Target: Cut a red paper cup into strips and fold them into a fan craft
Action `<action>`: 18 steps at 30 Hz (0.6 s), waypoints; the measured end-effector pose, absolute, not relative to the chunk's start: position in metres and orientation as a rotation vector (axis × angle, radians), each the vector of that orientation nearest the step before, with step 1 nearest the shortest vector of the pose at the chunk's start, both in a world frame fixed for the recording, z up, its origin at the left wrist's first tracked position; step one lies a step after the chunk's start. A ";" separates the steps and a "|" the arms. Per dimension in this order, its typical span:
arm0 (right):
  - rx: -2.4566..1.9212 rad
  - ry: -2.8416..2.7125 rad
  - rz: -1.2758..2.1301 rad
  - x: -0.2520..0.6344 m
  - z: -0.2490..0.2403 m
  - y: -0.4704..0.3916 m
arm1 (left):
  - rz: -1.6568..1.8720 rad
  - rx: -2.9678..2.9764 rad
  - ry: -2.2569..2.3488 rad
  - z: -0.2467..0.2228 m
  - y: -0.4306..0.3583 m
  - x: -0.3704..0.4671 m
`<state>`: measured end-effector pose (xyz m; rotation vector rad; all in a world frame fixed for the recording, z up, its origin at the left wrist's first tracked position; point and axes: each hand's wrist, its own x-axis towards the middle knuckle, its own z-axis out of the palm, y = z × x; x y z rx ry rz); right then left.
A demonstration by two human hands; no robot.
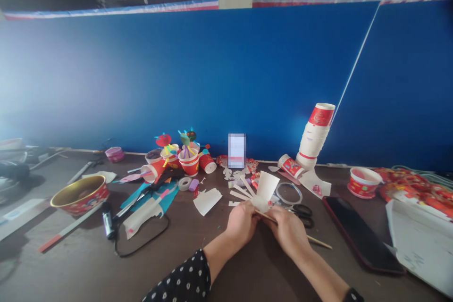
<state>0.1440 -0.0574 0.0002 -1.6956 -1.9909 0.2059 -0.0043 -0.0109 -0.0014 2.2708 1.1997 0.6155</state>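
Observation:
A cut-open white paper cup (267,186), with narrow strips fanned to the left and one wide panel standing up, is between my two hands at the table's middle. My left hand (241,221) is closed on its near edge. My right hand (288,229) is closed around a thin wooden stick (320,242), which runs from the cup's underside out past the wrist. The fingertips are partly hidden, so their exact grip does not show. Just beyond my right hand lie black-handled scissors (303,214) and a roll of clear tape (289,193).
A glue gun (145,193) with its cord and a red-gold bowl (81,196) lie left. Decorated paper cups (189,165) stand at the back, beside a lit phone (237,151). A tall cup stack (314,137) leans at right, behind a dark phone (361,233).

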 end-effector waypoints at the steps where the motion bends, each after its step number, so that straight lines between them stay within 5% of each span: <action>1: -1.696 -1.993 0.213 0.144 0.000 -0.058 | 0.629 2.283 1.206 -0.002 -0.011 -0.004; 18: -1.556 -1.746 0.199 0.168 0.000 -0.053 | 0.668 2.340 1.300 -0.004 -0.015 -0.002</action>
